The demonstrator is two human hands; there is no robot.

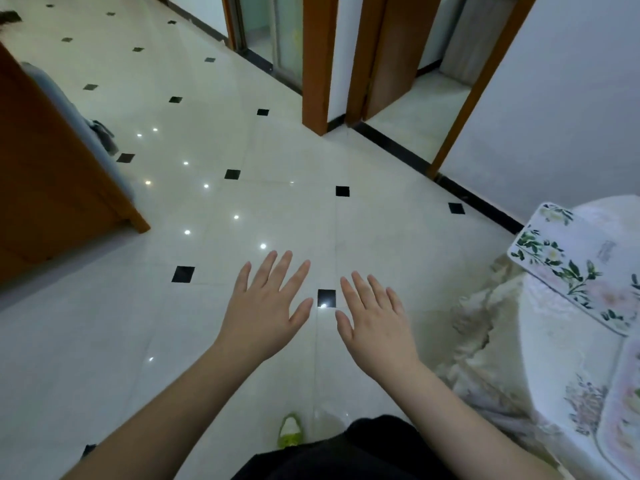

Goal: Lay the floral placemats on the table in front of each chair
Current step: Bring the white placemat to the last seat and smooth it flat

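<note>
Overhead, both hands hung palm-down above the pale tiled floor (194, 126), holding nothing. The left hand (266, 306) had its fingers straight and fanned apart, thumb angled out toward the right hand (375, 323), whose fingers were likewise straight and slightly spread; the two thumbs lay near each other without touching, with one of the floor's small black inset tiles (326, 298) showing between them. Off to the right stood the table (568, 358), draped in a cream lace tablecloth (485, 341) that fell in folds toward the floor. One floral placemat (581, 265), white with green leaves and pale blossoms along its border, lay flat on the tabletop near the far edge, one corner reaching out past the rim. A second floral placemat (623, 410) lay nearer, cut off by the right edge of the view, its far end just beside the first; whether they touched could not be told. Both hands were well apart from the placemats. A wooden cabinet (52, 188) stood at the left, wooden door frames (317, 64) rose beyond, and a green slipper (290, 432) showed on the floor by the person's dark clothing (346, 455).
</note>
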